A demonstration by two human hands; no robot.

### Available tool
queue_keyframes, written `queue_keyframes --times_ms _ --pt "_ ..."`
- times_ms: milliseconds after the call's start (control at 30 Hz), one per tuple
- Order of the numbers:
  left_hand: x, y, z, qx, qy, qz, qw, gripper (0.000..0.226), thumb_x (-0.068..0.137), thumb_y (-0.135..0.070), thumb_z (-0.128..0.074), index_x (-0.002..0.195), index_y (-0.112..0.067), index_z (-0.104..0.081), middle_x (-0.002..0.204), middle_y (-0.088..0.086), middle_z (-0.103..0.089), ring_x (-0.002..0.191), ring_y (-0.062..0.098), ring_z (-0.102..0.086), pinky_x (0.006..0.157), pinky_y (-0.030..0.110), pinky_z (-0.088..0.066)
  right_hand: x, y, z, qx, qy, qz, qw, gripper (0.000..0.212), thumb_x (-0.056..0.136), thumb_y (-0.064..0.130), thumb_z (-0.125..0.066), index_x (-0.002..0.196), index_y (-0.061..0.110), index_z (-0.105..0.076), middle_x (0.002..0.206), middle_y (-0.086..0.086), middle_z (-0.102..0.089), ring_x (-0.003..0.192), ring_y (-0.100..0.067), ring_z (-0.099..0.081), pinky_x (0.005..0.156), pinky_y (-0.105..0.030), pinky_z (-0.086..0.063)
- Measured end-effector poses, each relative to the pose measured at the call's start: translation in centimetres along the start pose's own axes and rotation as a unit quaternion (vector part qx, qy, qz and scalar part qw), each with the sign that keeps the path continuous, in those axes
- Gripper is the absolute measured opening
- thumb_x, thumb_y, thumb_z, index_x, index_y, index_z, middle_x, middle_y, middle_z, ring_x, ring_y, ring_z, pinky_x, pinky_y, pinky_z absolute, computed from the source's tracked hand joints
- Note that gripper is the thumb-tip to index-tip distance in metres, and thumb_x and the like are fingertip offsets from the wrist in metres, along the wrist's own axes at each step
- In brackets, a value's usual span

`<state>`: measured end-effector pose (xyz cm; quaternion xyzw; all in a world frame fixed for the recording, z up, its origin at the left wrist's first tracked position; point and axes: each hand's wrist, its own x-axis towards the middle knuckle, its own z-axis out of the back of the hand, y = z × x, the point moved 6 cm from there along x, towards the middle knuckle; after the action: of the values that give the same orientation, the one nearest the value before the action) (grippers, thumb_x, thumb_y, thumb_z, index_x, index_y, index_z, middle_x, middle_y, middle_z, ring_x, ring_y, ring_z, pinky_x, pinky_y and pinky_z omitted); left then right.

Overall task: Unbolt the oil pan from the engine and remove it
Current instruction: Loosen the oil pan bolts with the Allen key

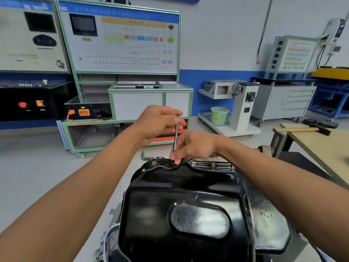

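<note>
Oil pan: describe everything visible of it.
The oil pan is glossy black pressed metal, sitting bottom up on the engine, with a duller oval recess in its floor. Its far flange has slots and silver bolts in place. A hex key stands upright at that flange; the right hand pinches its shaft low, and the left hand grips its top.

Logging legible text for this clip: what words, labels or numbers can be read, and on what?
No text here reads reliably.
Training board header: pale characters, blurred.
Engine housing beside oil pan: cast marks, too small.
Black console: button labels, too small.
Display board at far right: coloured lines, blurred.
Hex key: no marking visible.
</note>
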<state>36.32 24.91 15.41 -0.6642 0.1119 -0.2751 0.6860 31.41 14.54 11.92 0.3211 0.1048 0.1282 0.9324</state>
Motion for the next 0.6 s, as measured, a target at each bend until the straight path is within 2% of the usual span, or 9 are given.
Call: queue_keyframes --times_ms 67,133,167,233,333,433,533,600 --pt "0.5 0.2 -1.2 0.026 0.006 -0.001 1.0 0.019 0.092 0.005 -0.06 0.099 -0.011 -0.068 0.079 0.003 -0.077 0.068 0.011 -0.073 0.061 0.017 -0.055 0.0 -1.0 -0.1 0.01 -0.016 -0.016 1.0 0.017 0.088 0.022 -0.076 0.084 0.005 -0.076 0.075 -0.01 -0.065 0.063 -0.016 -0.049 0.059 -0.02 -0.041" --pt "1.0 0.4 -2.0 0.053 0.008 0.0 0.999 0.019 0.093 0.005 -0.06 0.1 -0.011 -0.069 0.083 0.006 -0.076 0.067 0.011 -0.072 0.062 0.019 -0.057 0.0 -1.7 0.3 -0.003 -0.044 -0.024 0.999 0.012 0.086 0.022 -0.079 0.081 0.011 -0.077 0.062 0.008 -0.065 0.057 -0.002 -0.052 0.062 -0.011 -0.042" --pt "1.3 0.6 -2.3 0.068 0.009 0.001 0.998 0.019 0.093 0.004 -0.059 0.101 -0.011 -0.069 0.085 0.007 -0.075 0.068 0.011 -0.071 0.064 0.02 -0.058 0.0 -2.0 0.4 -0.005 -0.049 -0.031 0.998 0.012 0.086 0.022 -0.079 0.079 0.013 -0.076 0.053 0.016 -0.061 0.05 0.003 -0.05 0.057 -0.007 -0.04" --pt "1.8 0.8 -2.7 0.101 0.009 0.003 0.995 0.019 0.094 0.003 -0.058 0.106 -0.009 -0.069 0.087 0.007 -0.074 0.068 0.01 -0.071 0.067 0.02 -0.058 0.0 -2.6 0.4 -0.002 -0.046 -0.048 0.998 0.022 0.086 0.027 -0.079 0.071 0.012 -0.073 0.043 0.014 -0.049 0.043 -0.001 -0.043 0.049 -0.008 -0.036" --pt "2.1 1.2 -3.1 0.141 0.014 0.008 0.99 0.02 0.096 0.001 -0.058 0.111 -0.007 -0.068 0.088 0.006 -0.074 0.069 0.008 -0.07 0.064 0.017 -0.056 0.3 -3.2 -0.3 0.03 -0.046 -0.048 0.997 0.044 0.086 0.028 -0.079 0.048 0.018 -0.057 0.045 0.009 -0.039 0.044 -0.006 -0.035 0.048 -0.013 -0.033" --pt "2.2 1.3 -3.1 0.163 0.017 0.009 0.986 0.022 0.096 0.001 -0.057 0.114 -0.004 -0.068 0.091 0.009 -0.074 0.071 0.011 -0.07 0.069 0.02 -0.058 0.7 -3.6 -1.0 0.075 -0.063 -0.035 0.995 0.044 0.086 0.021 -0.078 0.052 0.012 -0.052 0.053 -0.001 -0.04 0.053 -0.012 -0.035 0.058 -0.023 -0.032" --pt "2.2 1.1 -3.2 0.177 0.018 0.006 0.984 0.022 0.095 0.002 -0.057 0.114 -0.002 -0.068 0.092 0.012 -0.074 0.07 0.012 -0.069 0.07 0.02 -0.057 0.9 -3.9 -1.3 0.102 -0.074 -0.036 0.991 0.046 0.087 0.022 -0.078 0.052 0.012 -0.05 0.045 0.004 -0.036 0.045 -0.008 -0.03 0.046 -0.016 -0.029" --pt "2.2 0.8 -3.3 0.184 0.019 0.0 0.983 0.022 0.095 0.002 -0.057 0.114 -0.003 -0.068 0.093 0.012 -0.074 0.069 0.011 -0.069 0.068 0.019 -0.057 0.9 -3.9 -1.3 0.116 -0.079 -0.035 0.989 0.047 0.087 0.022 -0.077 0.053 0.011 -0.048 0.049 -0.002 -0.036 0.046 -0.011 -0.029 0.047 -0.018 -0.028"
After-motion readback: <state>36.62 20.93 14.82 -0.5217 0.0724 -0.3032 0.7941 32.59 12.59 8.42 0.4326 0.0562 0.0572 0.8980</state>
